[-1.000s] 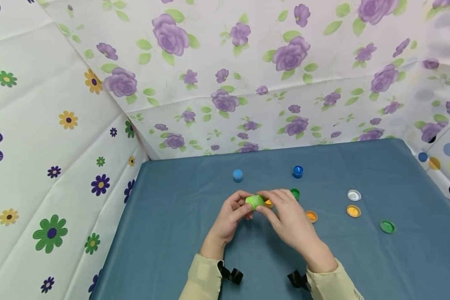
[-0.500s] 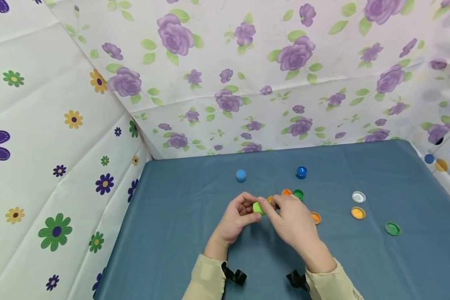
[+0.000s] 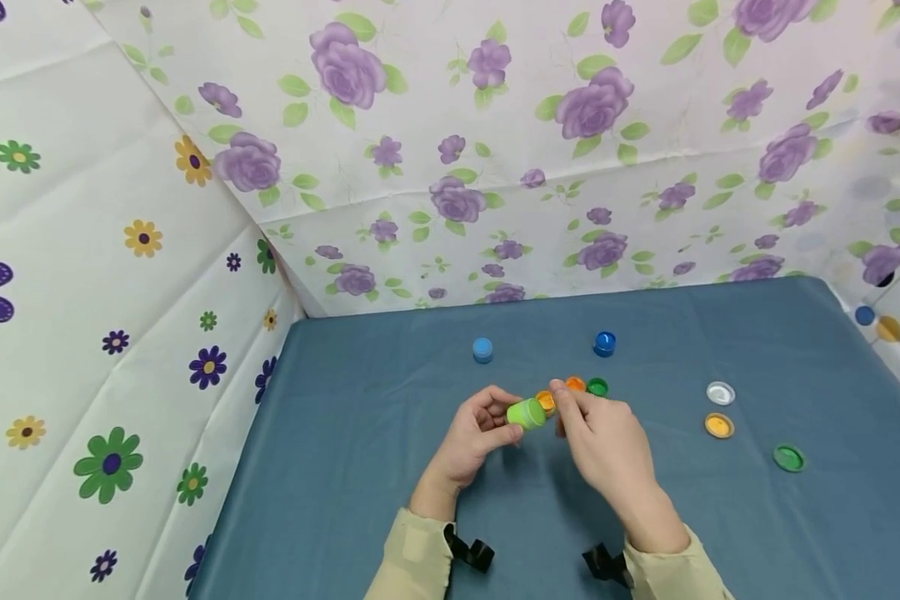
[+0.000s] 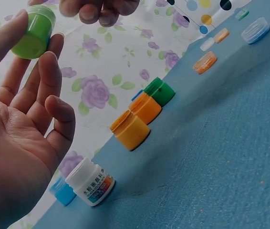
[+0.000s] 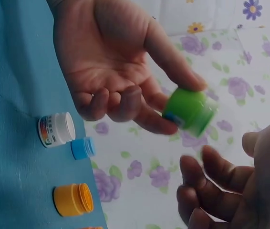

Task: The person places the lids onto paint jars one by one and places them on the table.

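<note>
Over my remote feed I record the light green jar raised above the blue tablecloth, tilted, its translucent end toward the right hand. The left hand pinches it between thumb and fingers, the remaining fingers bent. To its right I find the right hand near but apart: fingers loosely bent, thumb separate, nothing visible in its grasp.

Beyond the light green jar and to its right, a yellow jar, an orange jar and a dark green jar stand in a row. Farther beyond, I note a light blue jar to its left and a deep blue jar to its right. Well to its right lie a white lid, a yellow lid and a green lid. My left wrist view shows a white labelled jar below it.
</note>
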Demonstrator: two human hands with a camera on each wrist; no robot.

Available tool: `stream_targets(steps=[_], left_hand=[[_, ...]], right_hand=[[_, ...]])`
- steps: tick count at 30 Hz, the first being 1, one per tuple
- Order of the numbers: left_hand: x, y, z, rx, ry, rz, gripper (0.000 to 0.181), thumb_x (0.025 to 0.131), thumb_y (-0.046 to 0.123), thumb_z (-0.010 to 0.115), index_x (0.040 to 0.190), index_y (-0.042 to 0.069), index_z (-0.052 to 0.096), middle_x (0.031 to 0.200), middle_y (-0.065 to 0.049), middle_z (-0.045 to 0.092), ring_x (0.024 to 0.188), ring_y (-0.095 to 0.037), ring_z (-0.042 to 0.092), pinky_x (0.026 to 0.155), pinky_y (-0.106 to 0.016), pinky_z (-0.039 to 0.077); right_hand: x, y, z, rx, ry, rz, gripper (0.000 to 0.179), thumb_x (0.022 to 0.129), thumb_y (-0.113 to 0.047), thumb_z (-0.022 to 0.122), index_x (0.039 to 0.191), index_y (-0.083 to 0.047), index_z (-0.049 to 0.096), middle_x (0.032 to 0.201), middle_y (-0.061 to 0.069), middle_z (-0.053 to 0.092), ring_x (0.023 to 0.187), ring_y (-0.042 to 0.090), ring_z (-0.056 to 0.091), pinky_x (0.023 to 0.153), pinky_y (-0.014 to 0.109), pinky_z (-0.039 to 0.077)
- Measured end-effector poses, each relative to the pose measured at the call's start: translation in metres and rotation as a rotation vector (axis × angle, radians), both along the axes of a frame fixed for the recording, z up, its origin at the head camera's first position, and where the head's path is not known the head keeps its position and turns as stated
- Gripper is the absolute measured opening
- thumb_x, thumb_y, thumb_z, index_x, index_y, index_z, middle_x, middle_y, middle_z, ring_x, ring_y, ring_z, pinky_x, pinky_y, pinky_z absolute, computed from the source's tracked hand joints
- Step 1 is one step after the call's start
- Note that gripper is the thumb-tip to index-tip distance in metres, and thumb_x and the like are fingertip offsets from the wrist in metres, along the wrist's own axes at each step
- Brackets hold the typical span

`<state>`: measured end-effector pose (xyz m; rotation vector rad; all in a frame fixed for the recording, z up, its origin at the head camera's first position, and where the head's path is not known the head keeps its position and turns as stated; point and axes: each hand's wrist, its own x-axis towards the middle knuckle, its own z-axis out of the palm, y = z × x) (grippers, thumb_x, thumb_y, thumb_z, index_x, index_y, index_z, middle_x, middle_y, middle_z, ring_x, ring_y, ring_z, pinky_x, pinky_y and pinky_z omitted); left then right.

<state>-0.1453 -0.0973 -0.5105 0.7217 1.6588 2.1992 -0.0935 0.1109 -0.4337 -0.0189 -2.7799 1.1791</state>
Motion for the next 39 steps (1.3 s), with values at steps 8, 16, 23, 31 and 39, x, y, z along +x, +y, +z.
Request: stream_targets(steps=[8,16,23,31,39], left_hand=[[-0.001,0.001,0.0,0.028,0.002,0.009,0.024,0.107,0.029,0.069,0.119,0.008,0.064,0.101,0.0,0.079,0.07,-0.011,0.066,0.073,-0.027,0.058],[0.001,0.001,-0.004,0.053,0.027,-0.014,0.034,0.108,0.046,0.065,0.112,0.012,0.065,0.091,0.003,0.077,0.067,-0.009,0.066,0.07,-0.028,0.057],[-0.002,0.0,-0.005,0.057,0.058,-0.014,0.04,0.107,0.052,0.063,0.11,0.013,0.066,0.085,0.003,0.075,0.066,-0.008,0.065,0.068,-0.029,0.058],[-0.005,-0.001,-0.002,0.085,0.063,-0.038,0.042,0.105,0.054,0.065,0.111,0.013,0.065,0.088,0.003,0.076,0.067,-0.009,0.066,0.068,-0.028,0.058],[-0.004,0.0,-0.006,0.129,0.068,-0.072,0.029,0.105,0.044,0.071,0.115,0.016,0.069,0.091,0.007,0.077,0.07,-0.008,0.066,0.069,-0.026,0.058]], right_hand=[[-0.001,0.012,-0.004,-0.106,0.125,0.112,0.028,0.112,-0.04,0.06,0.128,-0.021,0.073,0.115,-0.004,0.07,0.091,0.012,0.066,0.073,0.036,0.056],[0.002,0.01,-0.002,-0.229,0.064,0.31,0.039,0.107,-0.03,0.071,0.145,-0.029,0.064,0.127,-0.006,0.065,0.089,0.009,0.063,0.07,0.031,0.055],[0.001,0.005,-0.001,-0.233,0.094,0.39,0.045,0.103,-0.016,0.075,0.146,-0.027,0.065,0.14,-0.004,0.063,0.092,0.008,0.064,0.072,0.031,0.056],[-0.001,0.004,-0.001,-0.222,0.088,0.389,0.041,0.106,-0.021,0.072,0.146,-0.029,0.065,0.136,-0.006,0.065,0.09,0.009,0.062,0.073,0.031,0.055],[0.001,0.0,0.0,-0.245,-0.018,0.369,0.034,0.108,-0.036,0.067,0.138,-0.02,0.063,0.118,-0.003,0.066,0.08,0.014,0.057,0.067,0.032,0.051]])
